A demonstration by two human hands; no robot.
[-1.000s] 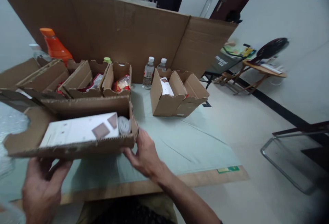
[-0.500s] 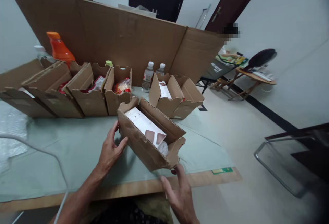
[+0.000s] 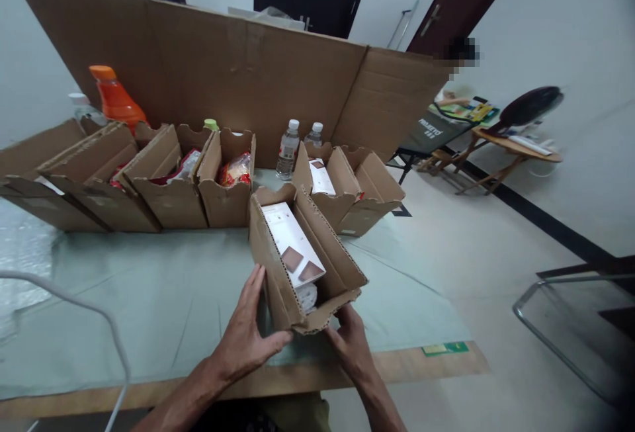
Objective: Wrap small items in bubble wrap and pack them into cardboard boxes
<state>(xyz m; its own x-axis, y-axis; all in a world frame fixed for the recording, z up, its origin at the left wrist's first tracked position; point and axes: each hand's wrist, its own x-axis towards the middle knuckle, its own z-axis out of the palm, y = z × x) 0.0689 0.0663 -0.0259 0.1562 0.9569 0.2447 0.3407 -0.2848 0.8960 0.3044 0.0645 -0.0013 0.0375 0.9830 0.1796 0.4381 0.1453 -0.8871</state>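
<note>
An open-topped cardboard bin (image 3: 278,286) stands at an angle on the green cloth in front of me. Inside it lie a white carton (image 3: 292,240) with brown squares printed on it and a clear, crumpled-looking plastic item (image 3: 306,296). My left hand (image 3: 247,333) presses its fingers along the bin's left side, with the thumb at the near corner. Around the lower near right corner curls my right hand (image 3: 351,341), its fingertips partly hidden by the cardboard.
Several cardboard bins (image 3: 178,204) holding packets line the left back; two more (image 3: 370,214) stand right. Behind are water bottles (image 3: 288,151), an orange bottle (image 3: 119,104) and a cardboard screen (image 3: 198,55). A cable (image 3: 74,298) crosses the left. A person sits far right.
The bin has turned so its near end points more toward me, and its far end has shifted right. My left hand has slid right and forward along its side; the right hand has closed on its corner.
</note>
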